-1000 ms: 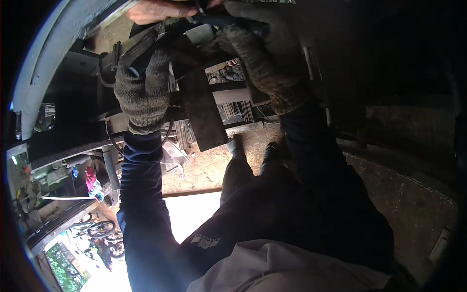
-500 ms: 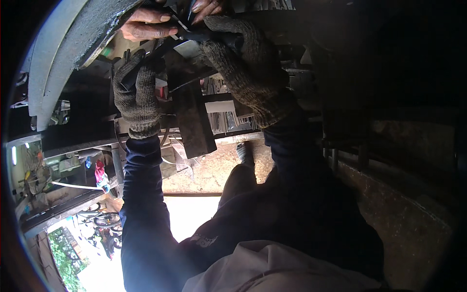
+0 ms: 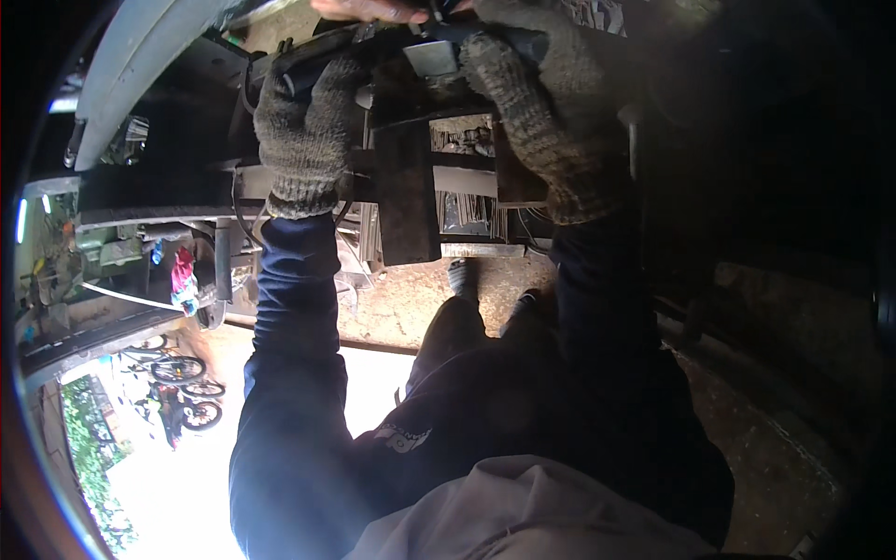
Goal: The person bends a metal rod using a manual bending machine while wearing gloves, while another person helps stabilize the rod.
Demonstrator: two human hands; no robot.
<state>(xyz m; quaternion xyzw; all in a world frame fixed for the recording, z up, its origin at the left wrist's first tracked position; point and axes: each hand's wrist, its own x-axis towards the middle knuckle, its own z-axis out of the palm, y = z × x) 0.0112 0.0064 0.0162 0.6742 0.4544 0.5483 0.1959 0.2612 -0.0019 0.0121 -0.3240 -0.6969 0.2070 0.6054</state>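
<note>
Both my hands wear grey-brown knitted gloves. My left hand (image 3: 303, 135) is closed round the left part of a dark bar (image 3: 383, 45) at the top of the view. My right hand (image 3: 551, 103) grips the same dark piece farther right, its fingers curled over it. Between my hands, a small pale flat metal plate (image 3: 431, 59) lies against the bar. Another person's bare hand (image 3: 369, 9) reaches in at the upper edge, its fingers close to the bar; what it holds is too dark to make out.
Below my hands stands a dark upright metal block (image 3: 407, 191), with a rack of thin rods (image 3: 467, 213) beside it. A large curved grey panel (image 3: 140, 70) arches over the upper left. Bicycles (image 3: 182, 373) stand outside at lower left, near a pink cloth (image 3: 184, 275).
The view has shifted, so my hands and the bar now appear farther right and higher. The other person's hands have slid mostly past the upper edge. My grip looks the same.
</note>
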